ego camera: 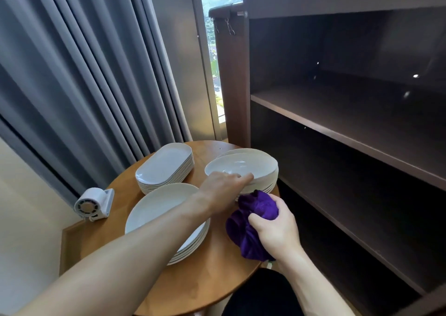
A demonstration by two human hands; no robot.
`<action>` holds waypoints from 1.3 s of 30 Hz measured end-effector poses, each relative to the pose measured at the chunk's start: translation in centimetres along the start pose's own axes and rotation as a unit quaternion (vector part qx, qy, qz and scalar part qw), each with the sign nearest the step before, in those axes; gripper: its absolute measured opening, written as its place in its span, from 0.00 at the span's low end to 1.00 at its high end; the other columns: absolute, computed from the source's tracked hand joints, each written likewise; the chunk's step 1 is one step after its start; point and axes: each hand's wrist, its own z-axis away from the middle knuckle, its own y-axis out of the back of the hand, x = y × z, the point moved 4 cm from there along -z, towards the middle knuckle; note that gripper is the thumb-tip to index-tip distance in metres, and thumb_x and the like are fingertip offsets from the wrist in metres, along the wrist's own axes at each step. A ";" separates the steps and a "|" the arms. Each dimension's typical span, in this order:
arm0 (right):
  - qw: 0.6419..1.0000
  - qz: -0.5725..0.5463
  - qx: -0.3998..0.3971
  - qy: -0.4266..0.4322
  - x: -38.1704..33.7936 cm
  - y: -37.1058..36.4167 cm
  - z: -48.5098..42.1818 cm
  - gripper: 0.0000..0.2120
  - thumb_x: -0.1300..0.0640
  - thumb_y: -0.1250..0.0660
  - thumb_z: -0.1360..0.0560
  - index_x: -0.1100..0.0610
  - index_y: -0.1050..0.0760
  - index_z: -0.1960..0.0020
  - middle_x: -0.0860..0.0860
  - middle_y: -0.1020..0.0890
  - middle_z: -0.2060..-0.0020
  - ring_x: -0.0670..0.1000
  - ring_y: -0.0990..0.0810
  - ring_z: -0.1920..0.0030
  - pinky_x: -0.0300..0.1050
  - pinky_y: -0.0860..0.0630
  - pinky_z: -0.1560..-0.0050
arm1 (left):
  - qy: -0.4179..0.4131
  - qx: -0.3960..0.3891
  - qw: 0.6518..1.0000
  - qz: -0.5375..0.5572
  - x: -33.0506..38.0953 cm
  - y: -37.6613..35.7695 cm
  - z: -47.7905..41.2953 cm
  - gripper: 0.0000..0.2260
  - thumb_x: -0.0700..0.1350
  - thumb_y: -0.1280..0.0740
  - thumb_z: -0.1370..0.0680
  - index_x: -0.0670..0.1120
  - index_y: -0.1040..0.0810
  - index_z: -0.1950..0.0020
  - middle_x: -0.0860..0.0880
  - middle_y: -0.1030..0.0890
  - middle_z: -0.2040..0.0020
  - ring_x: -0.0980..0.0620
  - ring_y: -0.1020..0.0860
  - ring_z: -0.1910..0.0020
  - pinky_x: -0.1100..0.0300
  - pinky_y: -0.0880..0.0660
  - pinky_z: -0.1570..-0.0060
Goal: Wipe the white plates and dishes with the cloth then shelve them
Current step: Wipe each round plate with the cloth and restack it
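Left hand (223, 185): reaches to the bench's (212, 274) 1 o'clock and pinches the top bowl (243, 164) by its near rim, thumb outside, fingers over the lip.
Oblong plates (164, 164): stacked at 11 o'clock, no hand on them.
Round plates (159, 207): stacked at 8 o'clock, beneath the forearm.
Top bowl: probably glazed, rigid, slick and easily chipped, fairly heavy. A rim pinch should lift it, but a palm underneath looks safer for wiping.
Right hand (277, 228): clenched round the bunched purple cloth (246, 233) at 4 o'clock, just beside the bowl stack (270, 185).
Cloth: soft, should mould to curves.
Shelf (350, 113): dark, open, at 3 o'clock beyond the bench.
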 end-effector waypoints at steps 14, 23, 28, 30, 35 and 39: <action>0.998 0.046 -0.039 -0.003 0.3 -1.0 0.4 0.30 0.54 0.24 0.33 0.43 0.26 0.33 0.50 0.21 0.41 0.51 0.19 0.44 0.54 0.19 0.41 | 0.066 -0.050 0.989 0.124 -0.3 -4.9 -1.0 0.16 0.42 0.35 0.21 0.53 0.23 0.34 0.49 0.17 0.42 0.44 0.20 0.42 0.52 0.25 0.50; 0.997 0.053 -0.050 -0.001 -0.1 -0.7 0.7 0.31 0.56 0.24 0.31 0.44 0.28 0.30 0.49 0.22 0.38 0.51 0.19 0.43 0.53 0.17 0.42 | 0.101 -0.023 0.975 0.198 -1.6 -3.4 1.9 0.29 0.45 0.32 0.21 0.52 0.37 0.21 0.50 0.30 0.23 0.49 0.33 0.24 0.56 0.35 0.29; 0.997 0.069 -0.041 0.002 -0.1 -0.7 0.6 0.27 0.59 0.23 0.32 0.42 0.24 0.37 0.44 0.16 0.48 0.49 0.15 0.51 0.56 0.16 0.47 | 0.166 0.077 0.948 0.262 -3.8 -1.7 12.4 0.25 0.45 0.31 0.21 0.52 0.31 0.24 0.54 0.26 0.27 0.55 0.29 0.29 0.60 0.33 0.29; 0.996 0.078 -0.051 0.010 0.0 -1.1 0.9 0.27 0.60 0.23 0.32 0.41 0.24 0.37 0.44 0.16 0.49 0.48 0.14 0.52 0.55 0.15 0.49 | 0.206 0.085 0.940 0.260 -4.8 -2.1 17.1 0.24 0.46 0.30 0.21 0.52 0.30 0.25 0.55 0.29 0.26 0.57 0.33 0.26 0.55 0.34 0.26; 0.990 0.111 -0.072 0.050 -0.2 -1.8 1.5 0.30 0.61 0.23 0.33 0.39 0.23 0.37 0.42 0.15 0.48 0.46 0.14 0.52 0.51 0.15 0.52 | 0.279 0.059 0.929 0.235 -6.9 -3.8 24.6 0.26 0.60 0.36 0.20 0.54 0.33 0.23 0.58 0.44 0.19 0.60 0.50 0.19 0.51 0.46 0.21; 0.980 0.158 -0.073 0.099 -1.0 -2.3 2.5 0.32 0.65 0.24 0.32 0.39 0.24 0.35 0.39 0.15 0.47 0.39 0.16 0.50 0.44 0.19 0.51 | 0.316 0.015 0.911 0.264 -7.7 -4.8 26.2 0.37 0.71 0.45 0.24 0.55 0.43 0.19 0.58 0.52 0.17 0.63 0.59 0.20 0.57 0.54 0.21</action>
